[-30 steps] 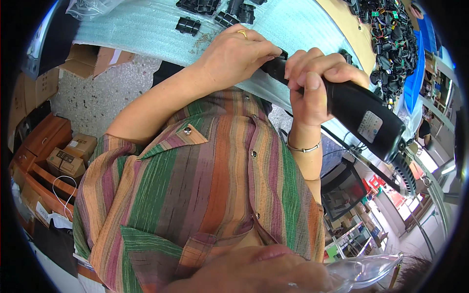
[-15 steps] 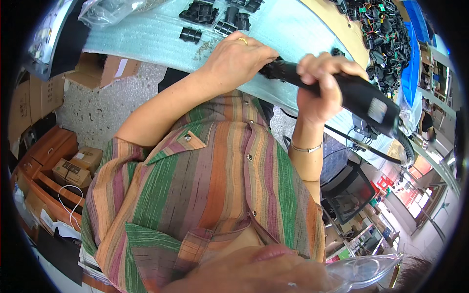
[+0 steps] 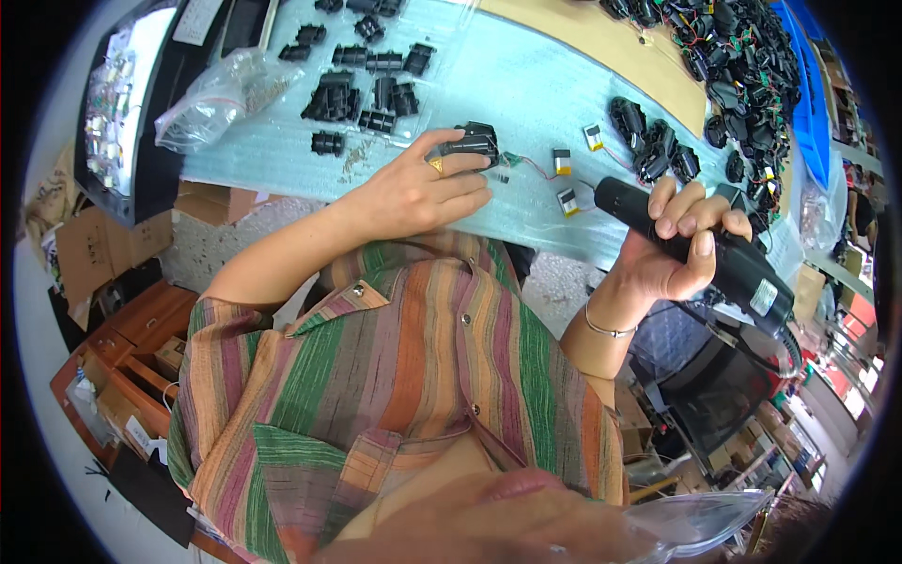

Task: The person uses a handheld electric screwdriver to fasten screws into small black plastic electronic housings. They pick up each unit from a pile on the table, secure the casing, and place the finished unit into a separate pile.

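Observation:
A black plastic housing (image 3: 482,139) with thin wires on its right side lies on the pale blue foam sheet. My left hand (image 3: 413,193), with a ring on it, has thumb and forefinger closed about the housing's left end; the other fingers reach out below. My right hand (image 3: 681,230) is wrapped round a black electric screwdriver (image 3: 625,204), held above the table's near edge. Its thin bit points left, apart from the housing. Wires run from the housing to a small silver battery (image 3: 561,162). Two similar batteries lie close by, one (image 3: 567,202) nearer me.
Several black plastic parts (image 3: 331,97) and a scatter of small screws (image 3: 355,160) are at the left. A clear plastic bag (image 3: 207,108) lies beyond them. Black assemblies (image 3: 648,141) sit at the right, before a big heap of wired ones (image 3: 742,85). A cable trails from the screwdriver.
The screwdriver has moved away from my left hand, to the right and down. The housing, earlier mostly hidden in my left hand, now shows on the foam. The view has shifted, showing more table.

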`<state>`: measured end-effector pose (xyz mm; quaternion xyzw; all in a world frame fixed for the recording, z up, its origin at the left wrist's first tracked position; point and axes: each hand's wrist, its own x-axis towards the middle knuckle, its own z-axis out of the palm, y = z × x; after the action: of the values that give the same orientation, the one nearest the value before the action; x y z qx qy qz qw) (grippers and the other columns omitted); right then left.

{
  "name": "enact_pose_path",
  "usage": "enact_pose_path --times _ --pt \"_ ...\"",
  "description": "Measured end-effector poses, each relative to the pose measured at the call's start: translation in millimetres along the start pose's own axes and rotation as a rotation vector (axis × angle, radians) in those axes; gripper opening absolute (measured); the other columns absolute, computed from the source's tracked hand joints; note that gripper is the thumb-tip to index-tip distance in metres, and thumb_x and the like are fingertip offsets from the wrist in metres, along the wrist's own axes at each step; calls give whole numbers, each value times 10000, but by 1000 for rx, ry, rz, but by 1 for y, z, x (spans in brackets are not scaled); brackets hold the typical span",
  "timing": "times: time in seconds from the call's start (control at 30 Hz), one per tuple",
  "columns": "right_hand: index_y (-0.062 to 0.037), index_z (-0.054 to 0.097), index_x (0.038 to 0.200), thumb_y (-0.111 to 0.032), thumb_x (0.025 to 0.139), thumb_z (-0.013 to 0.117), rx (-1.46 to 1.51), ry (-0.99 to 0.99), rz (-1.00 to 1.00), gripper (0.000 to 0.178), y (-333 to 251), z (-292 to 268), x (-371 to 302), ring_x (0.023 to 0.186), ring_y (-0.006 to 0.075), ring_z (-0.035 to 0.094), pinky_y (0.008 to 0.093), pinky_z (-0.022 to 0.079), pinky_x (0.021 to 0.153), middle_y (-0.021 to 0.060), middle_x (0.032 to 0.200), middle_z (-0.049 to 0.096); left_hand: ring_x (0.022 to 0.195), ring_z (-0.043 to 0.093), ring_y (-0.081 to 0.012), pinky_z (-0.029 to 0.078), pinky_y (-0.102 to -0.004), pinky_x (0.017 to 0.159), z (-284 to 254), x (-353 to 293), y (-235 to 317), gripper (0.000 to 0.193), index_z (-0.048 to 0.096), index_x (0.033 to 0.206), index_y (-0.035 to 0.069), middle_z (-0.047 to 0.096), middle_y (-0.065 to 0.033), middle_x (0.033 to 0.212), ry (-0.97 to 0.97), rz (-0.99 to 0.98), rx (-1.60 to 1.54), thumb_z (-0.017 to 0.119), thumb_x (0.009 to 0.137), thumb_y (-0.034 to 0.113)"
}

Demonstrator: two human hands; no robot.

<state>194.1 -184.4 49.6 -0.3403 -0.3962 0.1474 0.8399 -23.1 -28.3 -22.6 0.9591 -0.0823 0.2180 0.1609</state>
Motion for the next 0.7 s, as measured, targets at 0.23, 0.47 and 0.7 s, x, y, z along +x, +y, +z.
enact_pose_path --times 0.23,0.47,0.7 --pt "-87 477 1130 -75 804 598 68 68 -113 348 -9 -33 9 545 146 467 295 405 482 52 711 497 951 644 -142 502 -263 855 -43 89 -45 168 708 1033 60 710 -50 1002 -3 -829 -701 585 921 74" --pt "-84 473 1116 -81 813 663 -29 181 -180 358 -25 -68 19 561 147 485 299 415 487 48 728 516 963 638 -200 494 -287 868 -39 302 -164 251 619 1125 -44 680 -110 1038 479 -644 -1171 598 900 66" --pt "-95 475 1113 -78 807 667 -122 248 -196 362 -27 -91 23 571 150 500 305 423 489 48 733 518 915 623 -167 477 -267 803 18 422 -263 271 613 1111 -50 679 -116 1015 743 -503 -843 623 874 82"
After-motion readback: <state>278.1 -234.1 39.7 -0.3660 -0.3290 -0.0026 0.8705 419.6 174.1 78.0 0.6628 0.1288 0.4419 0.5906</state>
